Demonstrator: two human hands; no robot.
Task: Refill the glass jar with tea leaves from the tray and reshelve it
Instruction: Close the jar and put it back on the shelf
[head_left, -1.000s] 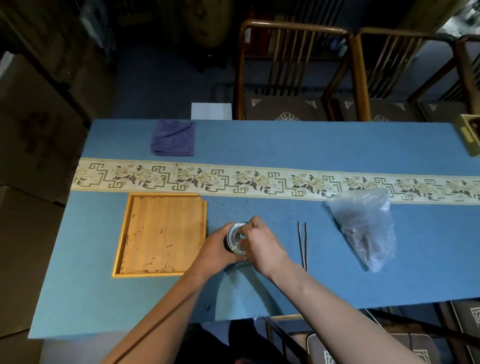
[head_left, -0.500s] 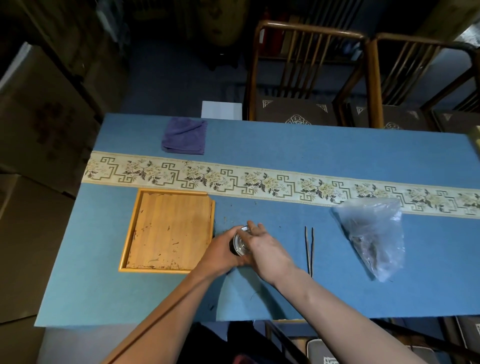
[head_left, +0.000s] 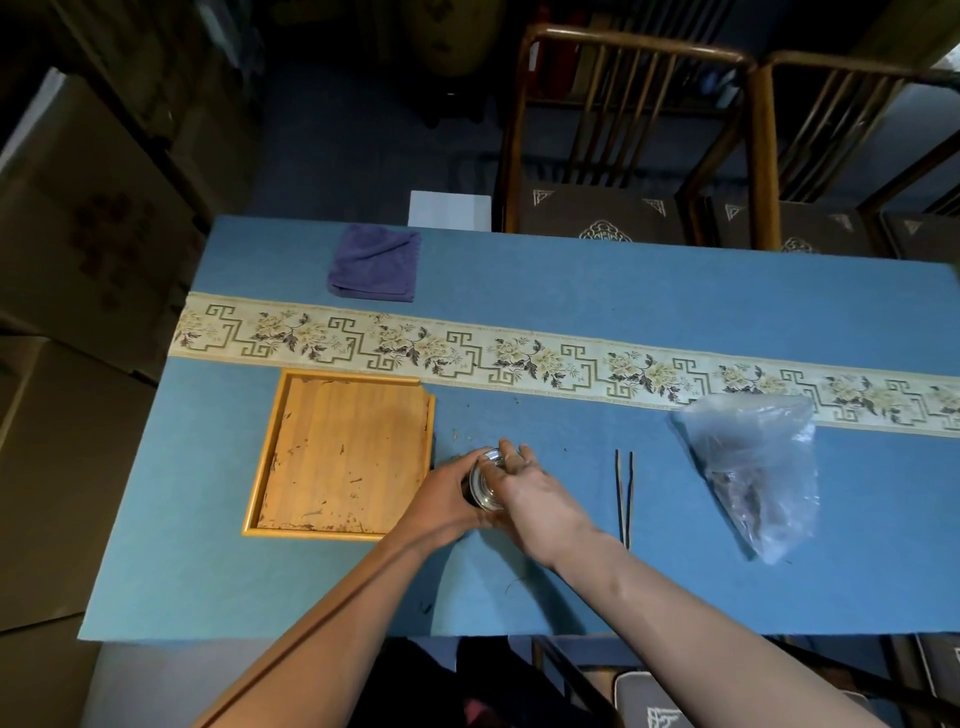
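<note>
Hands close over the jar mouth

Hands come first, nearest the viewer: the left hand (head_left: 441, 499) grips the side of the glass jar (head_left: 485, 480), which stands on the blue bench (head_left: 519, 587) just right of the tray (head_left: 343, 452). A second ago the fingers of the right hand (head_left: 540, 493) were curled at the jar's rim and the round mouth showed plainly; now that hand lies flatter across the top, fingers straight and reaching over the far edge, so only a sliver of clear glass shows between the two hands. Whether a lid sits under the palm cannot be told. My reading is that filling is over and the top is being pressed or sealed before shelving.

The jar looks small and clear, with something dark low inside. The tray holds only crumbs and stains. Further right lie tweezers (head_left: 625, 499), then a plastic bag (head_left: 753, 467); beyond the patterned runner (head_left: 571, 364) sits a folded purple cloth (head_left: 375, 262).
</note>
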